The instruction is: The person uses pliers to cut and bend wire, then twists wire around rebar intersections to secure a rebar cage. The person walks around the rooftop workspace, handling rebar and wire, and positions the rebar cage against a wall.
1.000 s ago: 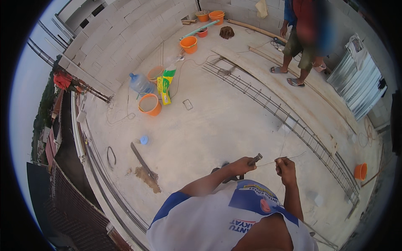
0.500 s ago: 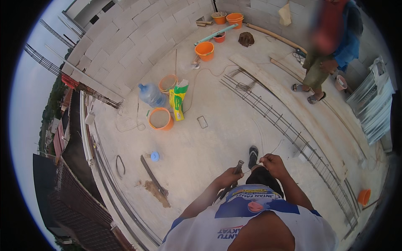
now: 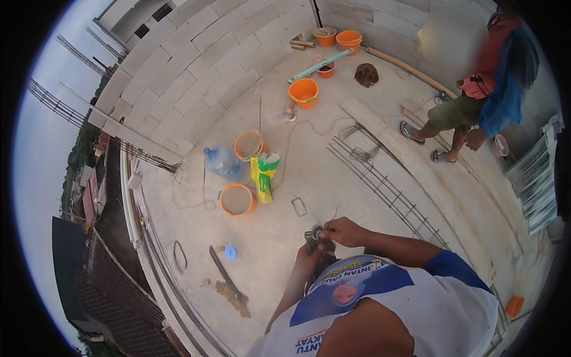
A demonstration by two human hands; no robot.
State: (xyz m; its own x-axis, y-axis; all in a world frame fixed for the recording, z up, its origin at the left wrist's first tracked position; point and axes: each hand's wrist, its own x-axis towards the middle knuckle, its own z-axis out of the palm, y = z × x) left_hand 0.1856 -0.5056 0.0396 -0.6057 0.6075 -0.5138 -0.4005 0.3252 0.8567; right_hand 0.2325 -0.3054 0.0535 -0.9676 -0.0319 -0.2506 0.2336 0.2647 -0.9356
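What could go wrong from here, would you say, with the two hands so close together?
The thin wire sticking up by the right hand might prick it. The left hand grips a metal-headed tool close by, so a slip could pinch the other. The steel bar cage lying ahead could trip anyone stepping there.

Block walls point(image 3: 196, 71), a rebar cage point(image 3: 389, 191) and buckets point(image 3: 303, 96) mark a building site.

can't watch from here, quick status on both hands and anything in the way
Left hand gripping metal tool. Right hand pinching thin wire beside it. Bent metal loop on floor beyond.
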